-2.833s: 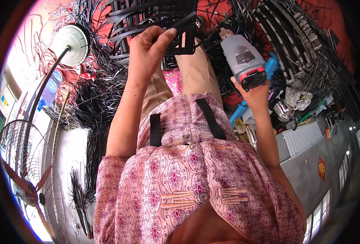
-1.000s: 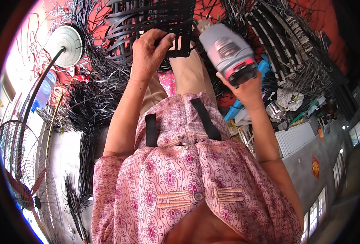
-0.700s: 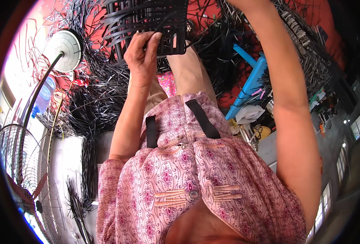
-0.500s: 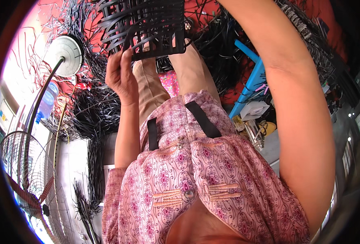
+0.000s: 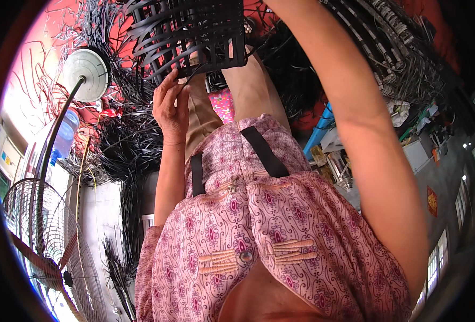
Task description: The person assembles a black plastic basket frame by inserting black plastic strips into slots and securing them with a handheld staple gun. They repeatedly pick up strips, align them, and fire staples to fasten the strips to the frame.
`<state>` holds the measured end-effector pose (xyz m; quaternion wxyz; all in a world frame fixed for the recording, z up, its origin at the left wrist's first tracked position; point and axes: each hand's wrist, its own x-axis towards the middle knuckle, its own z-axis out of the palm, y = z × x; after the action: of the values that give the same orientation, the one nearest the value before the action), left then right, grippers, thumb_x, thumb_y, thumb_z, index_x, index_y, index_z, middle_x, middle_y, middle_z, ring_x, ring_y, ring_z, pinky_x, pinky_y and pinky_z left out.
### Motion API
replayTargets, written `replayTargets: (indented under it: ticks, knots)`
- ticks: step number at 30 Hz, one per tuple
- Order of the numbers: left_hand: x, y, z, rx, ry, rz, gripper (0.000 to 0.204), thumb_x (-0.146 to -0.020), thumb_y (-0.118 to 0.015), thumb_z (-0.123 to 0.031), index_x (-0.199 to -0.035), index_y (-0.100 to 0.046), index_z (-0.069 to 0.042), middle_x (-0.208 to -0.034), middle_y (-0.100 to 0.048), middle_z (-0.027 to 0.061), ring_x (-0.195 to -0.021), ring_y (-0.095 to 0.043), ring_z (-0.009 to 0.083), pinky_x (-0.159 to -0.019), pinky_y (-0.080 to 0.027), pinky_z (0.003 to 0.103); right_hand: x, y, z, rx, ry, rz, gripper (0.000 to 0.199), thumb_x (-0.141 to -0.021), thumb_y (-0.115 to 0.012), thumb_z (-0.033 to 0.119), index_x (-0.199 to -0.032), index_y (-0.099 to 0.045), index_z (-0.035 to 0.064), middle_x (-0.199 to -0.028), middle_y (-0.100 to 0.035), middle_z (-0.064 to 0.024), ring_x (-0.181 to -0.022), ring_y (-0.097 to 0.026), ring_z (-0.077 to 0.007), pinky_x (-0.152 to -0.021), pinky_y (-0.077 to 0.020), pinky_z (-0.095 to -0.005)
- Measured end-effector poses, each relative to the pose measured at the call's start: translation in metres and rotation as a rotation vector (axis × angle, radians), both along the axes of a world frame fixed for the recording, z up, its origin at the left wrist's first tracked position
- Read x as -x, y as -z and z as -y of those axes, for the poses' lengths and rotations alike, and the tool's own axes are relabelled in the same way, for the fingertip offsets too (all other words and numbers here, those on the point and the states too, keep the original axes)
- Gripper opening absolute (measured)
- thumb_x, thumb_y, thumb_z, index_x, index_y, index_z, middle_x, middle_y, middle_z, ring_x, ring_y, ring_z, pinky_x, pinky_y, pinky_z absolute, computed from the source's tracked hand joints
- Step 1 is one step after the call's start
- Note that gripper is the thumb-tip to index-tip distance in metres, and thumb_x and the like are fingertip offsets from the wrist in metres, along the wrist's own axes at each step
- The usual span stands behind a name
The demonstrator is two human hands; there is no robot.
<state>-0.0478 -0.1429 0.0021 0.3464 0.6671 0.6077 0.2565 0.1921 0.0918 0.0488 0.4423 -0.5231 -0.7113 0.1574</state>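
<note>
A black woven strap basket rests on my knees at the top of the view. My left hand reaches up to its lower left corner, and its fingertips close on the basket's edge where a loose strap hangs. My right forearm stretches up the right side and leaves the picture at the top, so my right hand is hidden. I wear a pink patterned top with black shoulder straps.
Heaps of loose black straps cover the red floor on the left and beyond the basket. A standing fan's white round base and its wire cage are at the left. A blue piece and clutter lie to the right.
My right hand, which held a grey power tool, has risen out of view past the top edge. My left hand slid from the basket's face down to its lower left corner.
</note>
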Motion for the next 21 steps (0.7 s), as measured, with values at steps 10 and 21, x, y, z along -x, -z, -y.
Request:
replayTargets:
  ticks: [10, 21]
  knots:
    - [0.002, -0.002, -0.004, 0.055, -0.021, 0.029, 0.011, -0.084, -0.075, 0.002, -0.093, -0.069, 0.002, -0.118, -0.071, 0.0145, -0.103, -0.07, 0.0277, -0.088, -0.056, 0.035, -0.03, 0.085, 0.209, 1.298, 0.325, -1.015, 0.034, -0.096, -0.066, 0.033, -0.115, -0.072, 0.0052, -0.102, -0.073, -0.0021, -0.089, -0.066, -0.0092, -0.078, -0.0525, -0.0258]
    - [0.0, -0.008, -0.012, 0.14, -0.072, 0.095, 0.008, -0.089, -0.072, -0.001, -0.094, -0.07, 0.004, -0.113, -0.073, 0.0142, -0.102, -0.069, 0.0217, -0.09, -0.053, 0.032, -0.035, 0.086, 0.212, 1.284, 0.258, -1.006, 0.037, -0.091, -0.075, 0.033, -0.109, -0.074, 0.0015, -0.1, -0.073, -0.0021, -0.089, -0.064, -0.0096, -0.081, -0.0499, -0.026]
